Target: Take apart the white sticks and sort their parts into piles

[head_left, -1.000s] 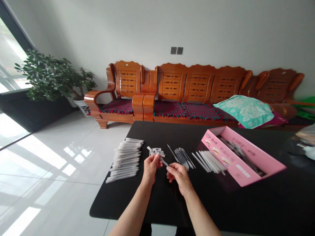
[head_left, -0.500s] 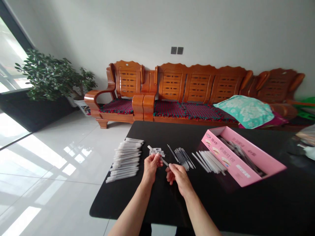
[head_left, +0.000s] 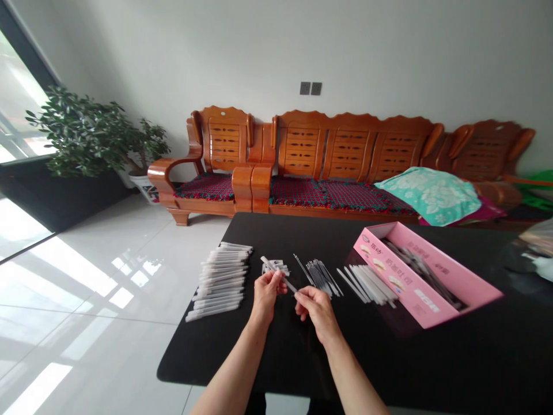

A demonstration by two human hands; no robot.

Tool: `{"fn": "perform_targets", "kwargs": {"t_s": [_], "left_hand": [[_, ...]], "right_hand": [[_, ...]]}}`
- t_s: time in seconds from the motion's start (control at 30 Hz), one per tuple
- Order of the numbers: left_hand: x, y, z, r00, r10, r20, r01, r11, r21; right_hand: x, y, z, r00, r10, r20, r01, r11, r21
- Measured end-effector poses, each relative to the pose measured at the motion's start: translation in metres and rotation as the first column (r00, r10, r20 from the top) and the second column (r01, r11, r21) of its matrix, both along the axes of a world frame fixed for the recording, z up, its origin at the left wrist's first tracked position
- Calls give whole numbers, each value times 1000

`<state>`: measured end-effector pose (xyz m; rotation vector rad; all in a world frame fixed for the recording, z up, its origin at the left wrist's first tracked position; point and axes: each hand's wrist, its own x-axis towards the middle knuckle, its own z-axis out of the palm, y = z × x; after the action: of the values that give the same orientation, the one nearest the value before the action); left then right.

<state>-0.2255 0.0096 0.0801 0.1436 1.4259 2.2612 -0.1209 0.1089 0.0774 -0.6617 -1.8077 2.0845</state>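
A pale gel pen (head_left: pixel 288 283) slants between my two hands over the table. My left hand (head_left: pixel 268 288) is closed around its upper part, and a whitish capped end sticks out past the fingers. My right hand (head_left: pixel 315 307) pinches the lower end between thumb and fingertips. Just behind my left hand lies a small heap of pen caps (head_left: pixel 281 266), partly hidden by it. Beyond my right hand are thin dark pen refills (head_left: pixel 322 276) in a loose bunch. Farther right, white pen barrels (head_left: pixel 370 283) lie side by side.
Many capped pens (head_left: pixel 222 279) lie in a stacked row at the left edge of the black table (head_left: pixel 207 357). A pink box (head_left: pixel 425 288) holding grey stick-like pieces stands at the right. Behind the table is a wooden bench (head_left: pixel 302 144); a potted plant (head_left: pixel 86 132) stands at left.
My right hand has shifted slightly up and to the right along the pen's lower end, its fingers drawn in closer. My left hand has barely moved.
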Motion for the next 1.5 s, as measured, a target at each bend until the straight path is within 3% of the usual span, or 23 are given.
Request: {"fn": "perform_targets", "kwargs": {"t_s": [0.1,0.3,0.53,0.63,0.73,0.83,0.93,1.0,1.07,1.2,1.37,1.5], "left_hand": [[1,1,-1,1000,9,8,-10,1000,9],[0,0,-1,1000,15,-8,-15,1000,0],[-4,-2,-3,999,52,-1,-52,999,3],[-8,-4,-3,993,115,-5,-115,993,25],[-12,-6,-5,990,138,1,-138,990,33],[-12,-6,-8,990,138,12,-139,990,33],[-11,-6,-10,990,141,20,-142,989,35],[-10,-6,-10,990,141,27,-142,989,35],[-11,-7,-9,990,141,31,-142,989,35],[-11,-8,-9,990,139,23,-140,989,35],[-4,-3,-10,995,92,33,-93,995,36],[0,-2,-9,997,67,31,-67,997,25]], "right_hand": [[0,1,-1,1000,-20,20,19,1000,22],[1,-1,-1,996,85,41,-83,995,-51],[2,4,-5,999,48,12,-47,997,-57],[6,13,-5,999,-12,41,12,1000,-8],[11,25,-8,986,-123,109,109,986,123],[14,31,-14,973,-180,144,108,909,402],[15,26,-20,955,-250,158,79,729,680],[14,20,-22,938,-291,188,48,645,763],[13,16,-23,930,-302,207,24,615,788],[12,12,-20,939,-303,164,64,620,782],[8,3,-7,996,-81,26,47,772,634],[10,2,-2,1000,9,-12,0,802,597]]}}
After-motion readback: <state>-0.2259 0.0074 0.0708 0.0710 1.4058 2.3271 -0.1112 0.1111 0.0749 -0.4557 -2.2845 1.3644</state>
